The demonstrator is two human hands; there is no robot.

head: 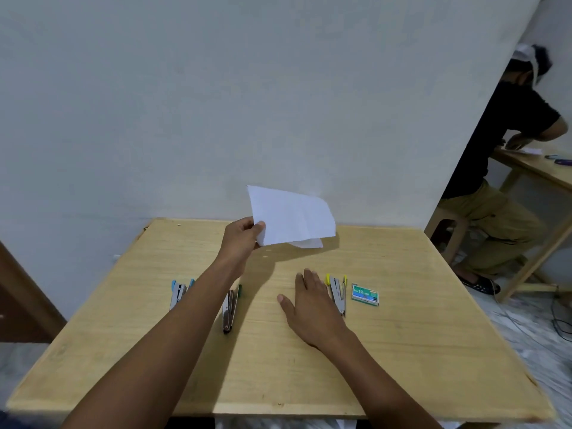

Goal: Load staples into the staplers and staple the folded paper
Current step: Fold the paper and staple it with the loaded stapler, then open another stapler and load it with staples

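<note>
White folded paper (291,216) is pinched by the left hand (240,238); right hand (312,300) rests flat, fingers straight, on the table (402,351).

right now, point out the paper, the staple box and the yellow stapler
paper (294,216): head view, middle of the white sheet
staple box (365,295): head view, its green top face
yellow stapler (338,294): head view, its metal body
</note>
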